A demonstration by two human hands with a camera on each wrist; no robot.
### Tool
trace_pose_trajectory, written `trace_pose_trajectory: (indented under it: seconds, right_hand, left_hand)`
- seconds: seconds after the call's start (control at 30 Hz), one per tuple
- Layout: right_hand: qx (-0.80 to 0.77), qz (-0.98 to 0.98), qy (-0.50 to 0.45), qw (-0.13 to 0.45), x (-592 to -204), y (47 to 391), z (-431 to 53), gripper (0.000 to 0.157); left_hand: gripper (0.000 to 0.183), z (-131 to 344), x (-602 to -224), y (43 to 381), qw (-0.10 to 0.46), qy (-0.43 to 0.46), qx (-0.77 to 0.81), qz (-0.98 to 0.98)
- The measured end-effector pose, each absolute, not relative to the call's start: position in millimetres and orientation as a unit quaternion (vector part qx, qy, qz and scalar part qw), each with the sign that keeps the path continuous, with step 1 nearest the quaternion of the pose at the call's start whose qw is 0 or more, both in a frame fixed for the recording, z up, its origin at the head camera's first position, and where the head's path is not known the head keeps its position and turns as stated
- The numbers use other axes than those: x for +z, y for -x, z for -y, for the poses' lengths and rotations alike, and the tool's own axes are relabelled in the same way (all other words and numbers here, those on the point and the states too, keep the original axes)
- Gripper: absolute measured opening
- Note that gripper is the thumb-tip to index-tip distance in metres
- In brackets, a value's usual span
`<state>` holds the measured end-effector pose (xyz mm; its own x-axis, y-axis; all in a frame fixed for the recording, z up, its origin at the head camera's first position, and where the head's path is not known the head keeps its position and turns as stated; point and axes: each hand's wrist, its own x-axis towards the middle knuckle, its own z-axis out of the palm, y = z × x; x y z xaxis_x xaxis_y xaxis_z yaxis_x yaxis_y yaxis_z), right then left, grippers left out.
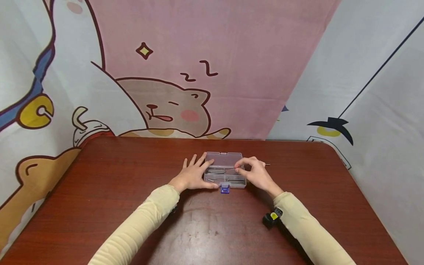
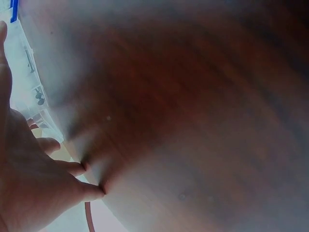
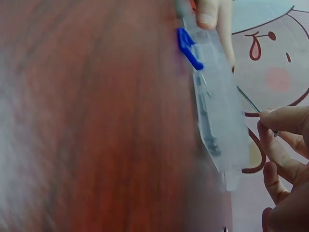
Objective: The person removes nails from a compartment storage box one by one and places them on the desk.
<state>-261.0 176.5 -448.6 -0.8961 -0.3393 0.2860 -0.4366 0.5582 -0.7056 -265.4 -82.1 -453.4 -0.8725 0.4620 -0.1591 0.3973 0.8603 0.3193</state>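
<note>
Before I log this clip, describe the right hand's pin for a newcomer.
On the brown table sits a clear plastic box, its lid open. At its right side, the right hand pinches a thin metal pin. Unlike the metal pieces lying in the box, this one is held up.

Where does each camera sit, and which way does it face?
Head: on the head, facing forward and down at the table and box; left hand, right hand and both sleeves show.
Left wrist: on that wrist, facing across the table, box at left edge; left hand shows.
Right wrist: on that wrist, facing the box's side; right hand and part of the left show.
Head and right wrist share the blue latch and pinched metal piece.
</note>
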Motion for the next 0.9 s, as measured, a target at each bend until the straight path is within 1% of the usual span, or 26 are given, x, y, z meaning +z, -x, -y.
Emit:
trace_pose_trajectory:
  seconds: [0.27,0.63,0.7,0.8,0.9]
  right_hand:
    - [0.429,0.88,-0.196,0.056,-445,263,-192,0.007]
    - [0.452,0.875,-0.16,0.07,-447,266,-225,0.008]
    - [0.456,0.872,-0.161,0.076,-447,267,-229,0.008]
    - [0.458,0.869,-0.166,0.084,-435,260,-228,0.008]
    - [0.459,0.866,-0.172,0.093,-436,261,-233,0.008]
  left_hand:
    - [0.102,83,-454,266,0.11,-0.23,0.138,-0.957]
    - [0.102,83,-454,264,0.112,-0.232,0.143,-0.956]
    - [0.103,84,-454,265,0.113,-0.23,0.142,-0.956]
    - [0.103,83,-454,266,0.114,-0.229,0.14,-0.957]
    - [0.103,83,-453,266,0.115,-0.229,0.141,-0.956]
